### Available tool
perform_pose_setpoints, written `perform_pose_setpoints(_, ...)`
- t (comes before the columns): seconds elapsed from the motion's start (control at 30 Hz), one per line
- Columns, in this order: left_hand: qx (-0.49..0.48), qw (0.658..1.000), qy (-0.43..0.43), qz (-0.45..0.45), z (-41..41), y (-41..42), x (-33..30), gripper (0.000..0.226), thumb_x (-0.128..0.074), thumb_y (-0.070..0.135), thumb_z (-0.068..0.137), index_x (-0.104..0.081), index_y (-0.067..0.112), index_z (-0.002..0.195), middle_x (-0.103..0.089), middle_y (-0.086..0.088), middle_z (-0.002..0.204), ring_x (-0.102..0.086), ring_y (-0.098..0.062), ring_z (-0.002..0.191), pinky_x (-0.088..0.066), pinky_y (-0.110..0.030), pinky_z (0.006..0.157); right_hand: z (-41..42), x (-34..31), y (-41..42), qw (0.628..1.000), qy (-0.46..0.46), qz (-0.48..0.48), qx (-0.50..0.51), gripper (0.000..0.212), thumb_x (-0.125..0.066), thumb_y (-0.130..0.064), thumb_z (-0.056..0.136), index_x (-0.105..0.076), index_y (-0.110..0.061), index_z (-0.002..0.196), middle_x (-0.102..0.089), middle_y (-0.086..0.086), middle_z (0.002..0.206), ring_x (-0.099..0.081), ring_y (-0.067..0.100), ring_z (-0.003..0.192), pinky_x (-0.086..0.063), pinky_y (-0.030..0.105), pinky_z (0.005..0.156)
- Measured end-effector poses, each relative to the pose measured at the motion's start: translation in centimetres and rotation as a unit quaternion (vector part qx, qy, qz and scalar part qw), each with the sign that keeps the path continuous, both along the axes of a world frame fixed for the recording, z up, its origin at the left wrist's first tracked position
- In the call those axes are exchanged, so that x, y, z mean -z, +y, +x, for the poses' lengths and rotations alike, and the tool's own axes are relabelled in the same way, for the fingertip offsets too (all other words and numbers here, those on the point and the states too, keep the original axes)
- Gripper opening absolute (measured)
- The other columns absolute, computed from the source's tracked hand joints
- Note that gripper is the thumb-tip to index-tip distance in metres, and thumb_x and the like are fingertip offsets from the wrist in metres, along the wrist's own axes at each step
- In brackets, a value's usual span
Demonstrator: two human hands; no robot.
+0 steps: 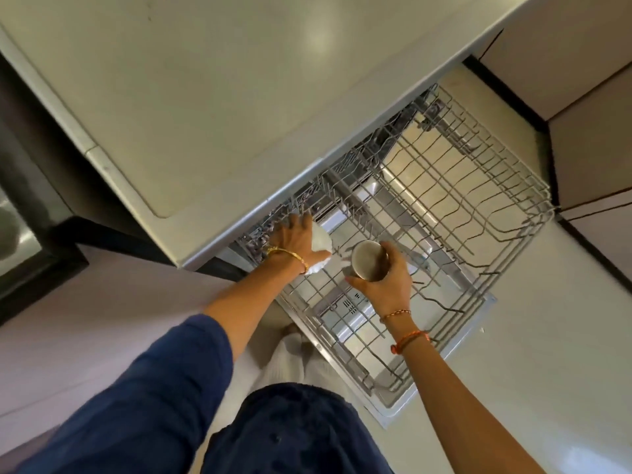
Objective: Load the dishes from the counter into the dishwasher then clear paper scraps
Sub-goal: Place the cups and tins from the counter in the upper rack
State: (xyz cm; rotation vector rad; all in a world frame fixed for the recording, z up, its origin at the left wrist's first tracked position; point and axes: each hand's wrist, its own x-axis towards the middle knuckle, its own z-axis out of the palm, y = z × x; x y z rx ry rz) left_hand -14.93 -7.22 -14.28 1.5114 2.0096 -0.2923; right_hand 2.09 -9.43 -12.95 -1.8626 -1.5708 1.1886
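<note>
Blue sleeve (143, 388) nearest; hands clasp steel cup (369, 260) and white dish (321, 241) over rack (478, 200)

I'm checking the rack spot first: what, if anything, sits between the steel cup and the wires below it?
Nothing visible. The right hand holds the steel cup over bare rack wires; the white cup in the left hand sits off to the side.

Your left hand (294, 241) and right hand (383, 282) were both over the pulled-out dishwasher rack (461, 206), the left nearer the table (205, 97) edge above it. A cup (369, 260) sat in your right hand; a bowl (321, 244) lay between both hands, against the left.
</note>
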Motion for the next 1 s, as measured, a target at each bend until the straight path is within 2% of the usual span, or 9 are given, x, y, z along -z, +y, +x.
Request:
perform_pose_setpoints(0.1,-0.052,0.999,0.001,0.002,-0.3,0.6,1.8,0.087,-0.064,0.049,0.079,-0.017,0.013,0.142,-0.023,-0.02,0.146,-0.028,-0.045,0.131,-0.033,-0.05,0.104,-0.1,0.8,0.4,1.0,0.011,-0.006,-0.017,0.084,-0.085,-0.011,0.059,-0.042,-0.01,0.131,-0.049,0.007,0.131,-0.045,0.02,0.116,-0.038,0.024,0.09)
perform_pose_setpoints(0.27,-0.148,0.988,-0.011,0.033,-1.8,1.2,4.0,0.09,-0.068,0.038,0.08,-0.012,0.012,0.146,-0.015,-0.017,0.151,-0.023,-0.045,0.134,-0.035,-0.053,0.105,-0.9,1.9,0.9,0.998,0.008,-0.005,-0.07,0.083,-0.085,-0.012,0.058,-0.043,-0.012,0.13,-0.049,0.004,0.131,-0.043,0.013,0.113,-0.04,0.025,0.09)
perform_pose_setpoints(0.37,-0.155,0.988,-0.009,0.015,-2.3,1.9,4.8,0.095,-0.071,0.031,0.078,-0.007,0.017,0.147,-0.005,-0.013,0.154,-0.014,-0.047,0.137,-0.031,-0.059,0.105,-1.1,2.8,1.0,0.995,-0.005,0.003,-0.102,0.083,-0.085,-0.014,0.058,-0.043,-0.012,0.13,-0.048,0.005,0.131,-0.046,0.021,0.117,-0.04,0.027,0.091)
perform_pose_setpoints(0.47,-0.173,0.985,-0.003,0.009,-2.4,1.8,6.1,0.097,-0.075,0.026,0.074,-0.011,0.021,0.146,-0.004,-0.01,0.154,-0.014,-0.048,0.135,-0.034,-0.06,0.102,-1.1,3.4,0.9,0.994,-0.006,0.003,-0.107,0.083,-0.085,-0.014,0.059,-0.043,-0.011,0.13,-0.048,0.007,0.131,-0.046,0.025,0.118,-0.043,0.034,0.094)
perform_pose_setpoints(0.6,-0.166,0.986,0.002,-0.019,-2.3,1.7,6.1,0.1,-0.075,0.029,0.074,-0.007,0.021,0.147,0.005,-0.007,0.155,-0.007,-0.046,0.137,-0.031,-0.061,0.104,-0.8,3.5,1.3,0.992,-0.004,0.015,-0.128,0.082,-0.085,-0.014,0.059,-0.043,-0.01,0.13,-0.045,0.009,0.131,-0.043,0.024,0.118,-0.042,0.035,0.095)
perform_pose_setpoints(0.7,-0.107,0.993,0.055,0.005,-1.7,1.5,5.2,0.107,-0.076,0.036,0.071,-0.004,0.018,0.147,0.004,-0.008,0.155,-0.003,-0.043,0.14,-0.024,-0.062,0.107,0.0,3.1,2.1,0.989,0.012,0.032,-0.144,0.082,-0.083,-0.011,0.062,-0.041,-0.006,0.132,-0.04,0.012,0.132,-0.04,0.019,0.117,-0.04,0.025,0.094)
perform_pose_setpoints(0.77,-0.038,0.994,0.083,0.056,-0.8,1.2,4.3,0.099,-0.071,0.039,0.075,-0.008,0.014,0.147,-0.002,-0.011,0.155,-0.005,-0.039,0.141,-0.022,-0.056,0.11,1.0,2.5,3.1,0.991,0.028,0.043,-0.123,0.082,-0.083,-0.01,0.063,-0.04,-0.006,0.133,-0.039,0.011,0.132,-0.036,0.011,0.114,-0.035,0.006,0.088)
perform_pose_setpoints(0.83,0.016,0.993,0.078,0.087,0.2,1.1,3.4,0.089,-0.064,0.038,0.081,-0.011,0.012,0.147,-0.004,-0.013,0.155,-0.007,-0.036,0.141,-0.022,-0.047,0.113,2.2,2.0,4.6,0.994,0.027,0.063,-0.09,0.082,-0.083,-0.012,0.063,-0.04,-0.007,0.133,-0.04,0.01,0.132,-0.035,0.009,0.113,-0.03,-0.002,0.082)
perform_pose_setpoints(1.0,0.088,0.994,0.037,0.057,3.2,1.9,3.0,0.071,-0.047,0.034,0.094,-0.007,0.011,0.148,0.002,-0.012,0.156,-0.004,-0.028,0.144,-0.017,-0.036,0.114,5.7,1.9,9.6,0.997,-0.02,0.071,-0.036,0.081,-0.082,-0.016,0.065,-0.039,-0.007,0.133,-0.04,0.014,0.134,-0.04,0.024,0.12,-0.034,0.021,0.089)
